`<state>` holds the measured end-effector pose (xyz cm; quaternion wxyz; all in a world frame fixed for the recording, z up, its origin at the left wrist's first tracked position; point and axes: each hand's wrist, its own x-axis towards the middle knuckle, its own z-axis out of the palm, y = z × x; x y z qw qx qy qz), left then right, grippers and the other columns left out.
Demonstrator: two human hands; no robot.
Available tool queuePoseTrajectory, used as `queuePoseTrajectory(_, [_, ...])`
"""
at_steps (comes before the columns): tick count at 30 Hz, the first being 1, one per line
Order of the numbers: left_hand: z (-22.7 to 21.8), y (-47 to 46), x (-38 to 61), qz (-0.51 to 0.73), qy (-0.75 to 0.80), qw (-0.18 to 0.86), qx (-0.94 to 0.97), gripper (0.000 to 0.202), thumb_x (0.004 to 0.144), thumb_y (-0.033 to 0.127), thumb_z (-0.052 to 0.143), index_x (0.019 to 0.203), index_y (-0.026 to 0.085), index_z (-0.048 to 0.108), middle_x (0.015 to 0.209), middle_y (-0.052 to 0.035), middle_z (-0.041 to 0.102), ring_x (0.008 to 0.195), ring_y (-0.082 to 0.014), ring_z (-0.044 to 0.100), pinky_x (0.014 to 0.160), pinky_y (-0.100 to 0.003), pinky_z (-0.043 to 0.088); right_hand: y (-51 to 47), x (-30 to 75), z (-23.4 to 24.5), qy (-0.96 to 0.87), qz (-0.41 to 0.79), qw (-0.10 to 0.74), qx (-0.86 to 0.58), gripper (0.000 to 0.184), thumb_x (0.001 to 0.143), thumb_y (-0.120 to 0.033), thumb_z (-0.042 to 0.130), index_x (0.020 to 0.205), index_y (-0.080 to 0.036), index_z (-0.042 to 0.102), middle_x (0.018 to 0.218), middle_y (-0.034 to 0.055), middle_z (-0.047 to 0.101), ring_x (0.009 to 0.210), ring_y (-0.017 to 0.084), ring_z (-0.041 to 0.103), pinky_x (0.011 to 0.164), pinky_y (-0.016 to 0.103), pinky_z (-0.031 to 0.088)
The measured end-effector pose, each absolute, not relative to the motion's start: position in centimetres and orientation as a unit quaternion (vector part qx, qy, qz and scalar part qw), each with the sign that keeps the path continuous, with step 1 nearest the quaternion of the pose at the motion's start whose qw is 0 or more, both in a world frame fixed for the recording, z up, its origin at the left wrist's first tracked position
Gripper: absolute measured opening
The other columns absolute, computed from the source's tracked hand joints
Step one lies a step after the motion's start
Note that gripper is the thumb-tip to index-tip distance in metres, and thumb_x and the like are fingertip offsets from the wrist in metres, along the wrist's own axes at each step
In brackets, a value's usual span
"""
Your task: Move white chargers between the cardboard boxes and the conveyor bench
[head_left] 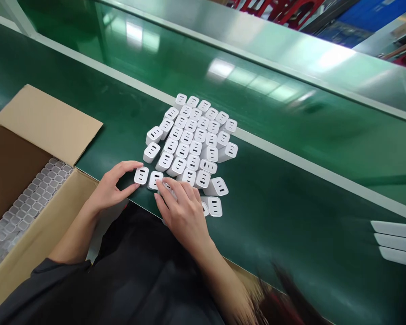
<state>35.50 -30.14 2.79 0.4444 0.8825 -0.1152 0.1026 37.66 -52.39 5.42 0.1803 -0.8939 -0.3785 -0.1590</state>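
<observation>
Several small white charger blocks (192, 144) stand packed together in rows on the green belt (291, 189), port faces up. My left hand (113, 187) pinches one charger block (141, 175) at the near left edge of the group between thumb and fingers. My right hand (181, 210) lies over the near row, fingers curled on a block that is mostly hidden under them. Its fingertips touch another block (154, 179). One more block (215, 206) sits just right of that hand.
An open cardboard box (37, 122) stands at the left, holding a clear plastic tray (23, 203) with many small cells. A pale strip (307, 164) runs along the belt behind the blocks. White flat pieces (395, 241) lie at the right edge.
</observation>
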Motion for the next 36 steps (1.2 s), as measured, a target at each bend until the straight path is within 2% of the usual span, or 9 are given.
queuePoseTrajectory(6, [4.8,-30.5,36.6,0.117,-0.222,0.318,0.914,0.067,0.082,0.043,0.072,0.140,0.025,0.043,0.133,-0.0122,0.055,0.122,-0.0261,0.053,0.102,-0.042,0.048,-57.2,37.3,5.8,-0.299,-0.199,0.290,-0.887,0.036,0.090,-0.022,0.063,0.126,-0.025,0.061,0.121,0.0096,0.063,0.106,0.024,0.060,0.092,0.040,0.047])
queuePoseTrajectory(11, [5.3,-32.1,38.4,0.128,-0.298,0.196,0.925,0.059,0.082,0.055,0.068,0.128,0.022,0.054,0.123,-0.0117,0.063,0.112,-0.0277,0.060,0.094,-0.040,0.049,-63.0,37.2,4.5,-0.274,-0.125,0.282,-0.911,0.046,0.086,-0.031,0.069,0.130,-0.026,0.058,0.135,0.0122,0.053,0.115,0.029,0.052,0.091,0.045,0.051])
queuePoseTrajectory(14, [5.1,-33.0,39.2,0.119,-0.326,0.173,0.922,0.055,0.083,0.057,0.066,0.124,0.022,0.058,0.118,-0.0096,0.066,0.106,-0.0264,0.063,0.090,-0.039,0.049,-63.8,36.8,3.4,-0.283,-0.096,0.298,-0.907,0.044,0.087,-0.030,0.069,0.130,-0.027,0.059,0.134,0.0122,0.052,0.102,0.024,0.056,0.085,0.041,0.054])
queuePoseTrajectory(18, [5.2,-33.8,39.8,0.091,-0.341,0.164,0.921,0.055,0.084,0.060,0.063,0.125,0.024,0.060,0.111,-0.0079,0.069,0.097,-0.0241,0.065,0.083,-0.036,0.050,-62.8,36.2,2.2,-0.238,-0.153,0.345,-0.895,0.039,0.088,-0.020,0.066,0.125,-0.029,0.063,0.119,0.0089,0.053,0.088,0.017,0.057,0.076,0.035,0.056])
queuePoseTrajectory(23, [5.3,-34.4,39.9,0.091,-0.353,0.162,0.917,0.047,0.086,0.057,0.063,0.120,0.025,0.064,0.104,-0.0050,0.071,0.091,-0.0211,0.067,0.077,-0.033,0.049,-62.1,35.4,1.3,-0.207,-0.198,0.366,-0.886,0.043,0.087,-0.020,0.067,0.129,-0.031,0.062,0.112,0.0084,0.051,0.089,0.018,0.059,0.074,0.034,0.058])
queuePoseTrajectory(27, [5.5,-34.6,39.8,0.101,-0.374,0.146,0.910,0.047,0.087,0.056,0.061,0.123,0.024,0.062,0.105,-0.0047,0.071,0.091,-0.0217,0.067,0.075,-0.034,0.048,-62.6,35.4,1.7,-0.206,-0.192,0.395,-0.874,0.044,0.089,-0.027,0.066,0.132,-0.028,0.059,0.115,0.0093,0.054,0.093,0.020,0.060,0.078,0.036,0.057])
queuePoseTrajectory(29, [5.7,-34.8,39.8,0.105,-0.378,0.134,0.910,0.050,0.087,0.057,0.061,0.125,0.024,0.061,0.106,-0.0054,0.071,0.094,-0.0236,0.066,0.077,-0.036,0.048,-62.9,36.2,2.2,-0.194,-0.203,0.380,-0.881,0.038,0.093,-0.029,0.060,0.131,-0.026,0.060,0.120,0.0108,0.054,0.091,0.020,0.059,0.076,0.036,0.056])
queuePoseTrajectory(33, [6.1,-35.0,39.8,0.100,-0.381,0.129,0.910,0.049,0.087,0.058,0.060,0.124,0.025,0.062,0.108,-0.0058,0.071,0.095,-0.0242,0.066,0.077,-0.036,0.049,-63.6,38.4,3.2,-0.230,-0.174,0.288,-0.913,0.029,0.098,-0.029,0.051,0.123,-0.024,0.065,0.130,0.0115,0.056,0.090,0.018,0.058,0.082,0.036,0.053])
queuePoseTrajectory(36, [6.1,-34.9,39.8,0.092,-0.373,0.133,0.914,0.048,0.087,0.057,0.061,0.124,0.027,0.062,0.108,-0.0051,0.071,0.093,-0.0232,0.067,0.076,-0.034,0.050,-64.8,39.0,3.4,-0.214,-0.185,0.289,-0.915,0.022,0.096,-0.023,0.053,0.113,-0.022,0.067,0.122,0.0090,0.065,0.097,0.020,0.061,0.089,0.038,0.052])
